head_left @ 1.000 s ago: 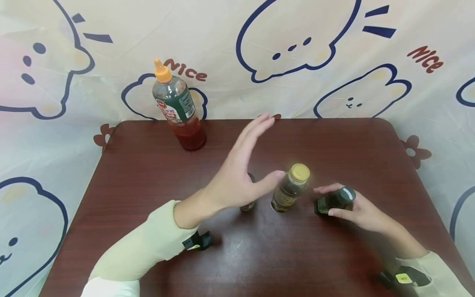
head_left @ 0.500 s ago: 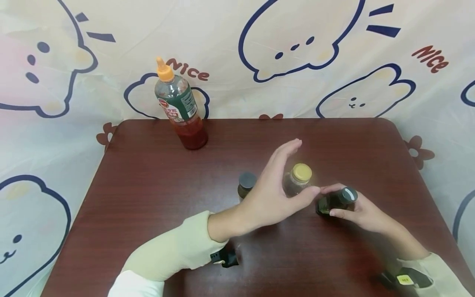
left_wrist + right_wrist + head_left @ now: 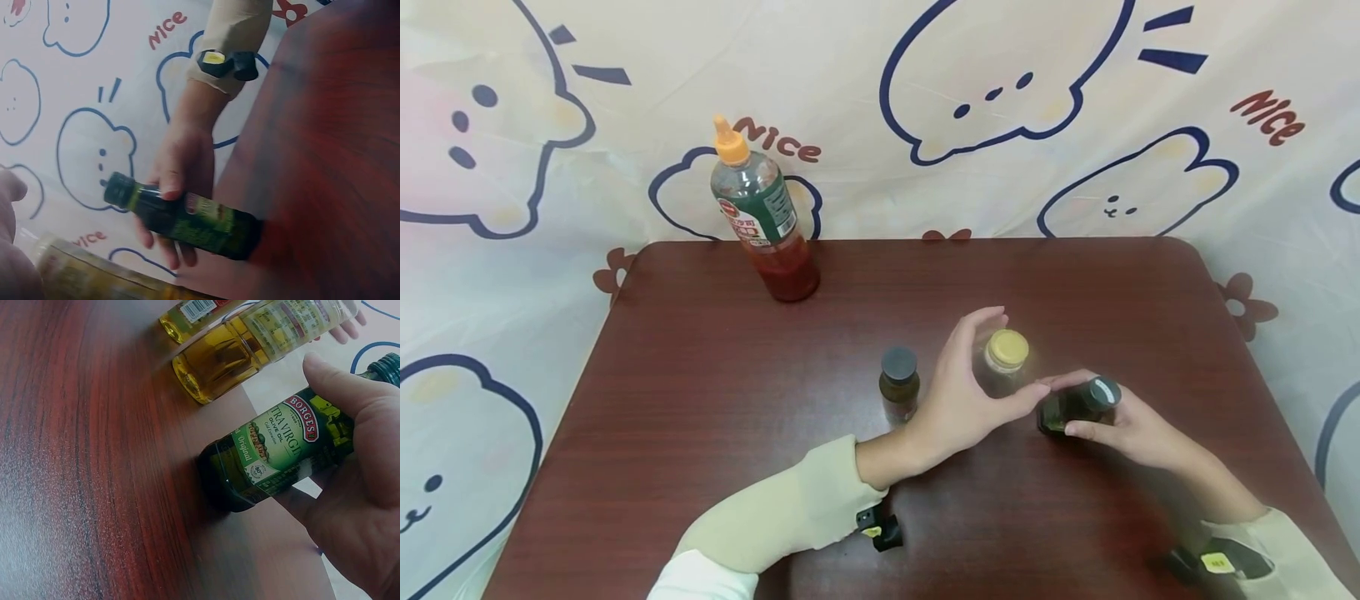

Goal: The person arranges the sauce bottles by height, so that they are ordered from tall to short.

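My right hand (image 3: 1138, 429) grips a green olive oil bottle (image 3: 275, 447), thumb on one side and fingers on the other; its base is at the tabletop. A clear bottle of golden liquid with a yellow cap (image 3: 1007, 350) stands just left of it. My left hand (image 3: 962, 396) curves loosely about that bottle, thumb in front and fingers behind, with a gap showing beside the cap. Part of the left hand hides the bottle's lower body in the head view. Left of this hand stands a smaller bottle with a dark cap (image 3: 899, 387).
A tall squeeze bottle of red sauce (image 3: 767, 225) with an orange nozzle stands at the back left of the brown table (image 3: 700, 375). Behind the table hangs a pale cloth (image 3: 850, 75) printed with cartoon shapes.
My left hand has moved right, from above the dark-capped bottle to around the yellow-capped one, uncovering the dark-capped bottle. The right hand keeps its grip on the olive oil bottle in place.
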Tool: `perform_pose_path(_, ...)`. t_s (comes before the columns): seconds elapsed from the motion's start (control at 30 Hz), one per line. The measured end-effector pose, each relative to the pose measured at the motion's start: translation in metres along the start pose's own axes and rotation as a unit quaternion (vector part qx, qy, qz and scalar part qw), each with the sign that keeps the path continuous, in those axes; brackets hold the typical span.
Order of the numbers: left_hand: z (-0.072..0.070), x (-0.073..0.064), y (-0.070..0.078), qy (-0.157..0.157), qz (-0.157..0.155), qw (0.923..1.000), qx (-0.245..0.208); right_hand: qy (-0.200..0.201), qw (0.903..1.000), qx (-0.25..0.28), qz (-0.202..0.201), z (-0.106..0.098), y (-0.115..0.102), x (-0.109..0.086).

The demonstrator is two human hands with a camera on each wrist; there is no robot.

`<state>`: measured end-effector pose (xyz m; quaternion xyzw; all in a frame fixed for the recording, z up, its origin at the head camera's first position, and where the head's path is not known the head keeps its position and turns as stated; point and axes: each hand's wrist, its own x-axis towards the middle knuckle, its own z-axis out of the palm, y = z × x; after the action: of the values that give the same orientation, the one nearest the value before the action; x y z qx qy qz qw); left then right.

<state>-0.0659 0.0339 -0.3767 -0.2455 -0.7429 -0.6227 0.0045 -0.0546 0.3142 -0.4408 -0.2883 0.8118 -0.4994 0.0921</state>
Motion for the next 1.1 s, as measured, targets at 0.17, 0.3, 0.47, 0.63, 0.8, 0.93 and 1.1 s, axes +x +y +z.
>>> perform_pose_path(0.17,0.004,-0.003,-0.011,0.003,-0.011,0.9999,-0.010,-0.008,0.9996,0.026,-0.005,0.000,0.001,0.002)
perform_pose_path(0.3,0.007,-0.005,-0.018,0.007,-0.017,0.9998,-0.010,-0.011,0.9992,0.037,-0.008,0.000,0.002,0.002)
perform_pose_path(0.47,0.009,-0.007,-0.025,0.010,-0.018,0.9998,-0.007,-0.011,0.9992,0.036,-0.013,0.001,0.000,0.003)
perform_pose_path(0.63,0.011,-0.008,-0.030,0.010,-0.011,0.9999,-0.004,-0.010,0.9990,0.037,-0.021,0.002,0.000,0.003)
perform_pose_path(0.8,0.013,-0.008,-0.030,0.017,-0.012,0.9998,0.000,-0.008,0.9992,0.038,-0.015,0.002,0.001,0.001)
perform_pose_path(0.93,0.014,-0.008,-0.029,0.022,-0.016,0.9996,0.003,-0.008,0.9992,0.038,-0.004,0.002,0.000,0.001)
perform_pose_path(1.1,0.014,-0.007,-0.029,0.016,-0.014,0.9998,-0.002,-0.011,0.9991,0.041,0.000,0.001,0.000,0.001)
